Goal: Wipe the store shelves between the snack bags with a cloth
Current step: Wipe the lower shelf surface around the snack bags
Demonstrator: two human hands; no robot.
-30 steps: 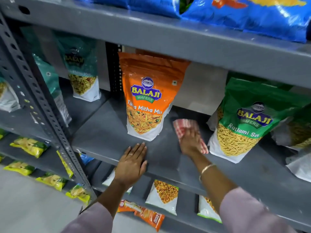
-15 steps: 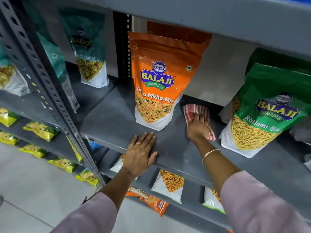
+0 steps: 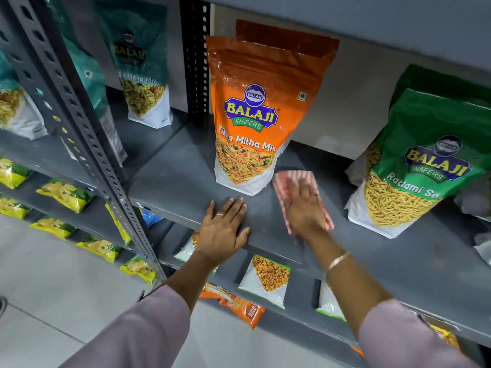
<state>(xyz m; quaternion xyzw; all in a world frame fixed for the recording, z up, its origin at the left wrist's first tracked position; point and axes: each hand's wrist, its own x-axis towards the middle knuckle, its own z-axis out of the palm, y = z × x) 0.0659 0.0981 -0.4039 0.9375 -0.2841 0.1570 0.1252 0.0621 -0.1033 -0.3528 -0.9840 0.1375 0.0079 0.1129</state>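
Note:
A red-and-white striped cloth (image 3: 285, 181) lies flat on the grey shelf (image 3: 170, 179), in the gap between an orange snack bag (image 3: 255, 115) and a green snack bag (image 3: 422, 166). My right hand (image 3: 304, 205) presses flat on the cloth, fingers spread and slightly blurred. My left hand (image 3: 224, 229) rests palm down on the shelf's front edge, just in front of the orange bag, holding nothing. A second orange bag stands behind the first one.
A perforated grey upright (image 3: 79, 123) divides this bay from the left one, where teal snack bags (image 3: 140, 70) stand. Lower shelves hold small yellow packets (image 3: 63, 193) and white packets (image 3: 265, 280). The shelf above (image 3: 372, 19) overhangs close.
My right hand and the cloth have slid toward the shelf's front edge. The left hand stays planted on the edge. The view has moved closer and lower.

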